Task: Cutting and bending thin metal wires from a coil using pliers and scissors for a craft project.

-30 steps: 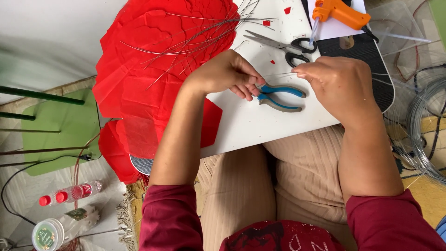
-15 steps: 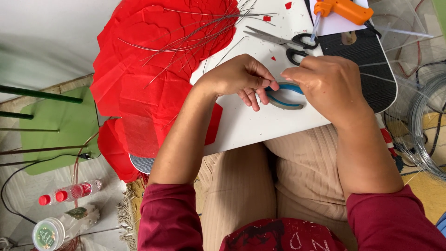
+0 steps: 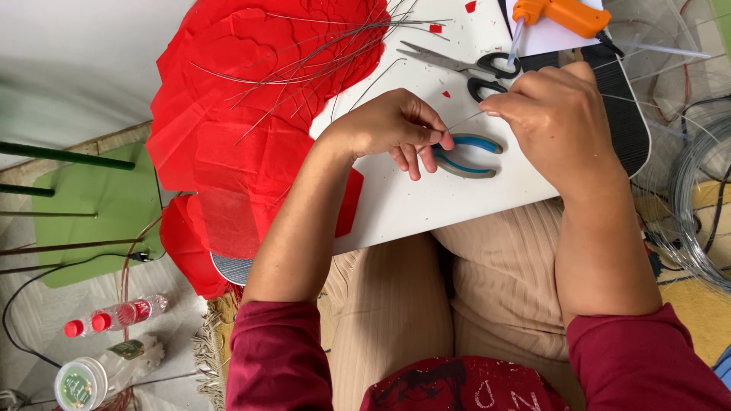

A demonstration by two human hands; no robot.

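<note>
My left hand (image 3: 392,125) pinches one end of a thin metal wire (image 3: 463,120) over the white board (image 3: 426,205) on my lap. My right hand (image 3: 556,122) pinches the same wire's other end, so the wire stretches between the two hands. Blue-and-grey pliers (image 3: 466,156) lie flat on the board just below the wire, partly under my left fingers. Black-handled scissors (image 3: 464,67) lie beyond the hands.
Red crepe paper (image 3: 251,114) with a bundle of loose wires (image 3: 327,49) covers the board's left. An orange glue gun (image 3: 560,17) sits at the top right. A wire coil (image 3: 700,198) lies right of my lap. Bottles (image 3: 114,316) and a green stool (image 3: 91,213) stand on the floor at left.
My right hand has moved away from the left, up and to the right, drawing the wire out longer between them. The pliers are more exposed. My left hand has barely shifted.
</note>
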